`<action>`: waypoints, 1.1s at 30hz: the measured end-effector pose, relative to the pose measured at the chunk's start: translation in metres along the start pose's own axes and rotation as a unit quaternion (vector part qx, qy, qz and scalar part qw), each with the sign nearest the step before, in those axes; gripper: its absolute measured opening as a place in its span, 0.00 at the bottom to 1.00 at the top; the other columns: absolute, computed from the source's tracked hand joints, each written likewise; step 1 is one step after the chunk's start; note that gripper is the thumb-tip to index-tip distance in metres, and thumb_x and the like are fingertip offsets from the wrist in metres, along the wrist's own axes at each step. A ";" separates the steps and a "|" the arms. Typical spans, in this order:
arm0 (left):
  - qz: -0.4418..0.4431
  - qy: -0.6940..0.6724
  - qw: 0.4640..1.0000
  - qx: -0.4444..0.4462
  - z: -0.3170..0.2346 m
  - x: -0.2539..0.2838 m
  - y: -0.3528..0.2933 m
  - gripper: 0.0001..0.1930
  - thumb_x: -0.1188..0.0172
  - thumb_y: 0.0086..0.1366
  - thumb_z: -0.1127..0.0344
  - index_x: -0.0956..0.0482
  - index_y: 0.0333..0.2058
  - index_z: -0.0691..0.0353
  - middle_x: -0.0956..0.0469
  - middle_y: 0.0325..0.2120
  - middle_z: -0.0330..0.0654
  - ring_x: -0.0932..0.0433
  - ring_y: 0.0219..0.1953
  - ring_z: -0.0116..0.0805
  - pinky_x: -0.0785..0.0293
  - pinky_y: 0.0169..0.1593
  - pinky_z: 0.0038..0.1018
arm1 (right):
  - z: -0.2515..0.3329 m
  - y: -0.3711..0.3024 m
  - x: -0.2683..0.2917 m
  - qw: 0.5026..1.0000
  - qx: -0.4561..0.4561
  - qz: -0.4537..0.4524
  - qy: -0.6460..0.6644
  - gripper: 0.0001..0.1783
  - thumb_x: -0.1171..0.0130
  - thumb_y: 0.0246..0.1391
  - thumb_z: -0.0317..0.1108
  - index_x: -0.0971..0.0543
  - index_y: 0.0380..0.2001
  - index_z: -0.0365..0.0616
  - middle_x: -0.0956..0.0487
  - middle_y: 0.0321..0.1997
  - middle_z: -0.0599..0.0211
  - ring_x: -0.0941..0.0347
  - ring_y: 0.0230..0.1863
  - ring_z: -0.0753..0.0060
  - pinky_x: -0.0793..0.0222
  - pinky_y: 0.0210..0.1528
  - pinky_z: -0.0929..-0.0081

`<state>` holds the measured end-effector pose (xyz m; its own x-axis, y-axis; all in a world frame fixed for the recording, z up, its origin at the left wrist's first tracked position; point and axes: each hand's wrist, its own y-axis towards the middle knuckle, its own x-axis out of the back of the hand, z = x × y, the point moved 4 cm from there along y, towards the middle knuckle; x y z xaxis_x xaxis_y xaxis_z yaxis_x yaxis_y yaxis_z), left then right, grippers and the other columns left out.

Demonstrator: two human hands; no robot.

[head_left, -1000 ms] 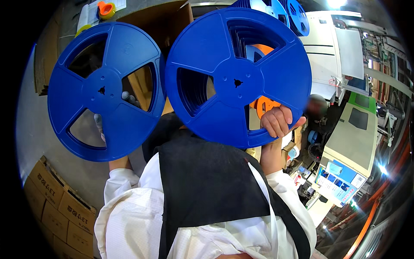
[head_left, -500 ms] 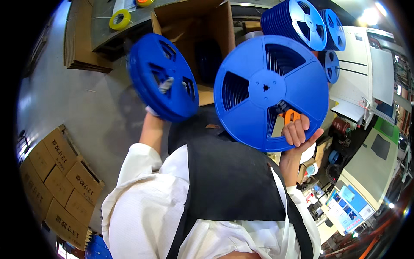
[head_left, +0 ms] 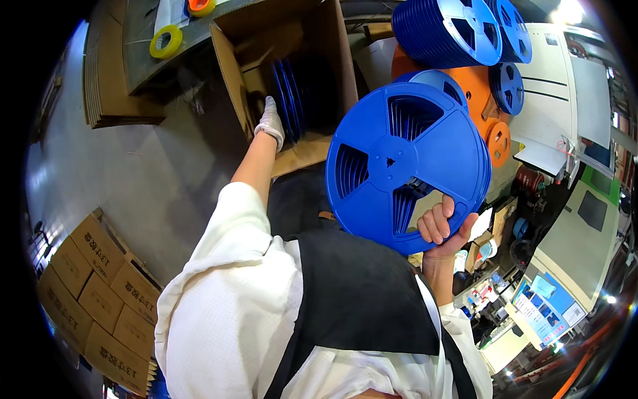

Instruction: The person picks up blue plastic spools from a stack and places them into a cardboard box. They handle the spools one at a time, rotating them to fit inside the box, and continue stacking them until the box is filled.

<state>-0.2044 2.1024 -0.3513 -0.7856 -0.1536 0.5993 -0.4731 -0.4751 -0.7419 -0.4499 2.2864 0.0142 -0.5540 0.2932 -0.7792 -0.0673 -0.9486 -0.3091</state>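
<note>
My right hand (head_left: pixel 442 229), bare, has its fingers curled through a window near the rim of a stack of large blue reels (head_left: pixel 392 159). The stack hangs in front of my apron, its flat face toward me. My left hand (head_left: pixel 270 124), in a white glove, reaches into an open cardboard box (head_left: pixel 286 161). Its visible fingers are stretched out, lying along the blue reels (head_left: pixel 288 100) that stand on edge in the box. Some of that hand is hidden against the reels. More dark reels fill the shadowed right part of the box.
Blue reel stacks (head_left: pixel 445 33) stand at the upper right, beside orange reels (head_left: pixel 475 93). Yellow tape (head_left: pixel 166 42) lies on the grey table (head_left: pixel 143 66). Flattened cardboard (head_left: pixel 103 73) leans at the left. Stacked cartons (head_left: pixel 100 292) occupy the lower left; machines line the right.
My left hand has brought its blue reels from in front of the box down into it. The right-hand stack has shifted slightly left and down, uncovering orange reels behind.
</note>
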 end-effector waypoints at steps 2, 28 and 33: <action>-0.044 -0.231 0.965 0.113 0.021 0.032 -0.028 0.33 0.47 0.61 0.48 0.40 0.63 0.56 0.38 0.59 0.47 0.42 0.62 0.46 0.49 0.63 0.44 | 0.001 0.000 -0.002 1.000 0.003 0.011 0.009 0.27 0.45 0.55 0.60 0.32 0.33 0.44 0.36 0.14 0.77 0.42 0.12 0.83 0.46 0.17 0.82; -0.390 -0.663 0.586 0.255 0.066 0.052 -0.170 0.27 0.55 0.69 0.48 0.32 0.58 0.60 0.38 0.61 0.54 0.41 0.64 0.50 0.45 0.65 0.37 | 0.011 0.035 -0.011 0.975 0.012 0.145 0.169 0.24 0.42 0.56 0.56 0.32 0.32 0.44 0.34 0.15 0.79 0.39 0.14 0.86 0.44 0.17 0.85; -0.495 -0.641 0.541 0.228 0.072 0.113 -0.213 0.18 0.42 0.62 0.58 0.23 0.50 0.57 0.25 0.49 0.51 0.27 0.52 0.50 0.33 0.57 0.37 | 0.005 0.062 -0.027 0.965 -0.001 0.159 0.208 0.23 0.40 0.56 0.53 0.31 0.34 0.44 0.33 0.18 0.77 0.38 0.18 0.84 0.43 0.21 0.83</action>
<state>-0.1631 2.1239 -0.1037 0.8225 0.0352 0.5676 -0.0323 -0.9936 0.1086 -0.4436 2.2192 0.0187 -0.1644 0.0110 -0.9863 0.0531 -0.9984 -0.0200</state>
